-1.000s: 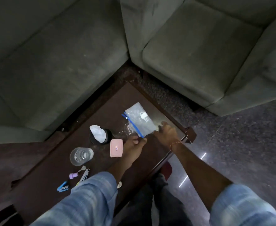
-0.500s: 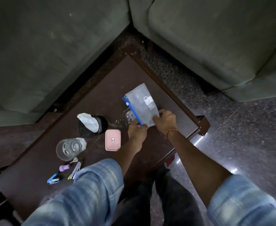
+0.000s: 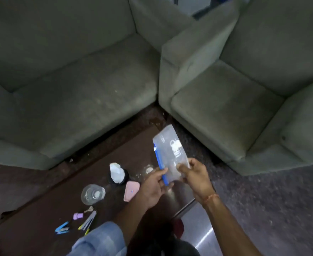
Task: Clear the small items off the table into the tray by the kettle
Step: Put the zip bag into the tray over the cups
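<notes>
One clear plastic zip bag (image 3: 170, 154), flat, rectangular, blue seal strip: pinched at its lower end by left hand (image 3: 154, 187) and right hand (image 3: 195, 177), raised above the dark glossy tabletop (image 3: 133, 145). On the tabletop: one clear glass tumbler (image 3: 92, 194); one pink rounded case (image 3: 131, 189); one lilac cap (image 3: 78, 216); one blue clip (image 3: 62, 229).
</notes>
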The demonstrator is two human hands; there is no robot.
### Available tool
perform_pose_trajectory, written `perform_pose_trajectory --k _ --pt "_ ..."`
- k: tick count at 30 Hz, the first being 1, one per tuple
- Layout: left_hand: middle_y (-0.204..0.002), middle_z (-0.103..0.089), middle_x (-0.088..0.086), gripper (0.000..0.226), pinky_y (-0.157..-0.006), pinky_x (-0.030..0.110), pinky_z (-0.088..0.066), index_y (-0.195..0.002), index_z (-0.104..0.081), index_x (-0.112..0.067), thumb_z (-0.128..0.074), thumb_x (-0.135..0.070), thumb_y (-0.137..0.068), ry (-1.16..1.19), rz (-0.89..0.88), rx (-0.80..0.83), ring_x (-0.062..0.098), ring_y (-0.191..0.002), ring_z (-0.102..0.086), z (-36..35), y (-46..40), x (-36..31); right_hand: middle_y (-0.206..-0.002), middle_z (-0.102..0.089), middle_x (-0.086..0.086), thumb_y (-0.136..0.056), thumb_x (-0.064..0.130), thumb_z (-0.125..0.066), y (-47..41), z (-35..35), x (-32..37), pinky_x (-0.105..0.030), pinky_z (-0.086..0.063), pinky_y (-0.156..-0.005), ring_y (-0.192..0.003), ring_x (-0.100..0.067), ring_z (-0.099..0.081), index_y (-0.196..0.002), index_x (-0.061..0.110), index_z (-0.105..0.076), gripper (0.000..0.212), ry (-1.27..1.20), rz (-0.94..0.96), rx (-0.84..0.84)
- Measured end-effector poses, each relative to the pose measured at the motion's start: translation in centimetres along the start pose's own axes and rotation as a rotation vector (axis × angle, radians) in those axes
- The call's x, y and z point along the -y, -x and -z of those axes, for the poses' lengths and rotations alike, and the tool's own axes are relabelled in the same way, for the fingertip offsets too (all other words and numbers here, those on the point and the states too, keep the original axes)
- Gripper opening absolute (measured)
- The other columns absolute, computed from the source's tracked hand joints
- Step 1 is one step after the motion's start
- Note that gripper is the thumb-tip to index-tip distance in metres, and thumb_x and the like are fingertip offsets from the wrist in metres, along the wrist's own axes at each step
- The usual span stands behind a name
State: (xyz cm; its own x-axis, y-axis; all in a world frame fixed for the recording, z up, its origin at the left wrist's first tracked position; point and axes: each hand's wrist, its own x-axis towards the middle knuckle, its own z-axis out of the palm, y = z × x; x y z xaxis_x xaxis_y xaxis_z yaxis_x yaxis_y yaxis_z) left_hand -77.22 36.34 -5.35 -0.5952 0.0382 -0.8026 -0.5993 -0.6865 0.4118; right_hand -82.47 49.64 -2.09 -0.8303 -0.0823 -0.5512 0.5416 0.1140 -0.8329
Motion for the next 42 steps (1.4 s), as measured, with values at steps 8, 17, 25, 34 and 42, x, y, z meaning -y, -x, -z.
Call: perform_pose_trajectory --k 8,17,25,34,42 --pt "-0.109 -0.074 0.015 0.029 -0.075 0.038 -0.058 -0.116 -0.065 -0.007 -0.066 -0.017 -0.088 0.191 -0.375 -0.058 0.026 -0.090 -0.074 0.0 9.9 -5.9 -0.086 -0.066 -0.021 -0.081 -0.001 -0.066 5.1 0.3 7.7 -0.037 -0.046 -0.065 -0.077 -0.032 -0.056 -0.093 0.000 -0.065 0.012 -0.107 0.026 0.434" --pt "-0.107 -0.075 0.016 0.029 -0.067 0.036 -0.062 -0.114 -0.064 -0.001 -0.071 -0.006 -0.086 0.356 -0.688 -0.334 0.029 -0.093 -0.074 2.0 17.1 -6.2 -0.117 -0.068 -0.019 -0.080 0.007 -0.071 8.9 -4.7 8.7 -0.048 -0.055 -0.089 -0.108 -0.036 -0.066 -0.124 0.003 -0.060 0.045 -0.229 0.008 0.730" --pt "-0.087 -0.074 0.015 0.016 -0.061 0.037 -0.062 -0.094 -0.064 0.001 -0.073 -0.008 -0.085 0.366 -0.737 -0.644 0.026 -0.078 -0.073 10.9 25.5 -2.8 -0.105 -0.073 -0.018 -0.075 0.000 -0.074 14.3 -12.0 5.6 -0.050 -0.056 -0.084 -0.096 -0.038 -0.070 -0.111 0.003 -0.067 0.036 0.016 0.064 0.819" --pt "-0.083 -0.074 0.009 0.010 -0.057 0.031 -0.058 -0.080 -0.063 -0.006 -0.072 -0.006 -0.085 0.492 -0.803 -0.870 0.022 -0.079 -0.073 26.9 36.8 4.4 -0.088 -0.077 -0.009 -0.080 0.005 -0.073 25.3 -23.8 -2.2 -0.030 -0.054 -0.056 -0.075 -0.022 -0.073 -0.109 0.010 -0.061 0.031 0.252 0.150 0.881" --pt "-0.082 -0.076 0.007 0.011 -0.060 0.029 -0.059 -0.091 -0.068 -0.003 -0.074 -0.011 -0.086 0.530 -0.852 -0.965 0.020 -0.076 -0.074 41.3 47.8 11.4 -0.089 -0.076 -0.005 -0.083 0.011 -0.073 38.9 -34.4 -9.5 -0.030 -0.056 -0.056 -0.078 -0.020 -0.073 -0.111 0.019 -0.057 0.033 0.392 0.179 1.010"
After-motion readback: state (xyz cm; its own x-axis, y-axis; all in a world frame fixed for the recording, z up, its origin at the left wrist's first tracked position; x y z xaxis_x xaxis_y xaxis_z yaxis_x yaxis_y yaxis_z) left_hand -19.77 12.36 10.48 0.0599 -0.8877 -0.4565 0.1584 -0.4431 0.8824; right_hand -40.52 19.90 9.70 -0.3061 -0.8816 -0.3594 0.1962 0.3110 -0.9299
